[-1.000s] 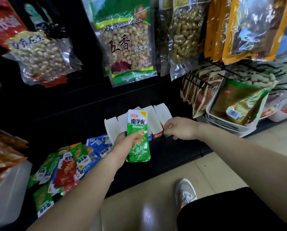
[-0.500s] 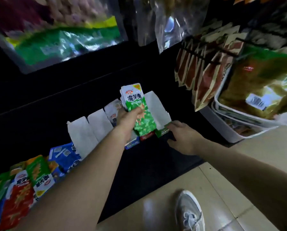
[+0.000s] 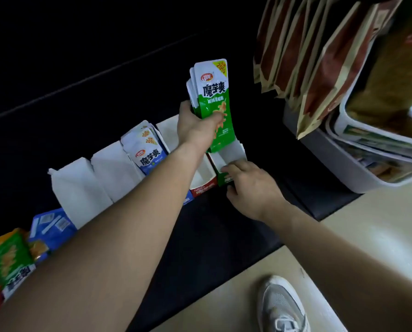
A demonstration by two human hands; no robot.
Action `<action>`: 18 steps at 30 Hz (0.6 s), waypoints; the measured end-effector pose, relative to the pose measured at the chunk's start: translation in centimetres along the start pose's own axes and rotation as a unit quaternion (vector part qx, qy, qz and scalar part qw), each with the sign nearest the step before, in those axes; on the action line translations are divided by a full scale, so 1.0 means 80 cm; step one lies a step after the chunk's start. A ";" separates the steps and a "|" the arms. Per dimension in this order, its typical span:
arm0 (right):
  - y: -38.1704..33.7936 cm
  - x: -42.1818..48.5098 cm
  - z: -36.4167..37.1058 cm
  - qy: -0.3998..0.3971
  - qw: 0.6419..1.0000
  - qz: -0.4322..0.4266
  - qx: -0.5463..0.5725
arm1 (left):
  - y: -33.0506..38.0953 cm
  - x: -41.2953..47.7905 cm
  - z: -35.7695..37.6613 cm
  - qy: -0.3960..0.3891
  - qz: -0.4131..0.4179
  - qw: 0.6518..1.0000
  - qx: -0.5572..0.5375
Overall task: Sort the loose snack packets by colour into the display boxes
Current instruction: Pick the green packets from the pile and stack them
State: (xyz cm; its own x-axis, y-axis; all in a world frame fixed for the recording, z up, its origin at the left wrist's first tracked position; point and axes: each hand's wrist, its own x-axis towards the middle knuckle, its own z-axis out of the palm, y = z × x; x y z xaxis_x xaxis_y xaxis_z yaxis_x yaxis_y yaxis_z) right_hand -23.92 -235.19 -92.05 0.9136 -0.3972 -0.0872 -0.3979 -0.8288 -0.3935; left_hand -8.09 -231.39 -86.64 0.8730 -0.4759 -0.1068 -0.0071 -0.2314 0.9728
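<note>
**Green packets going over the green box**

The left hand (image 3: 197, 130) is gripping a small stack of green packets (image 3: 215, 101), thumb across the front and fingers round the back. It's holding them upright, with the white tops pointing up and away. The bottom ends are hanging right over the open top of the green box (image 3: 224, 179), maybe just dipping in, I can't quite tell.

The right hand (image 3: 250, 188) is sitting just below the left one and gripping that same green box by its front. The fingers are curling over the front rim and the thumb is lying lower down the side. So the hands are close together but not touching, each clamped on its own thing.

Just to the left of the right hand, under the left wrist, the red box (image 3: 203, 188) is sitting touching the green one. Further left of the left forearm, blue packets (image 3: 147, 154) are standing in their own box, and the white boxes (image 3: 80, 185) are lining up beyond that.

Way out by the left elbow, the loose pile (image 3: 11, 259) of mixed green, red, orange and blue packets is lying on the black shelf (image 3: 212, 231).

To the right of both hands, brown bags (image 3: 319, 56) are hanging above a white tub (image 3: 367, 178). A grey shoe (image 3: 281, 305) is showing on the floor under the right forearm.
</note>
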 end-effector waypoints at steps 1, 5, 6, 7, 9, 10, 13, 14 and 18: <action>0.000 0.001 0.002 0.002 1.000 0.002 -0.005 | -0.004 -0.001 0.003 0.004 0.008 1.000 0.008; 0.002 -0.002 0.004 0.005 1.000 0.002 -0.016 | -0.013 -0.003 0.011 0.010 0.021 1.000 0.012; 0.003 -0.002 0.004 0.006 1.000 0.002 -0.016 | -0.012 -0.002 0.014 0.015 0.029 0.999 0.008; 0.003 -0.002 0.005 0.009 1.000 0.003 -0.014 | -0.010 -0.002 0.016 0.020 0.037 0.999 0.011; 0.003 -0.001 0.007 0.015 1.000 0.004 -0.009 | -0.006 0.002 0.020 0.026 0.055 0.997 0.044; 0.002 -0.001 0.008 0.014 1.000 0.005 -0.010 | -0.005 0.003 0.020 0.020 0.068 0.995 0.075; 0.001 -0.004 0.012 0.012 1.000 0.006 -0.011 | -0.012 0.004 0.014 0.005 0.101 0.980 0.174; 0.002 -0.005 0.012 0.013 1.000 0.006 -0.009 | -0.018 0.006 0.009 0.005 0.105 0.974 0.198; 0.007 -0.002 0.008 0.017 1.000 0.000 -0.010 | -0.029 0.012 -0.010 0.014 0.114 0.952 0.282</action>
State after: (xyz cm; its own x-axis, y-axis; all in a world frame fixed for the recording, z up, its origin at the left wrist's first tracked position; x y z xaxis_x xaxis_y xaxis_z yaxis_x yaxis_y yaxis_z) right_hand -24.23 -235.34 -92.89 0.9103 -0.4102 -0.0556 -0.3998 -0.8364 -0.3751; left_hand -6.84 -230.64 -88.87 0.8296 -0.5480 0.1069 -0.4525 -0.5478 0.7037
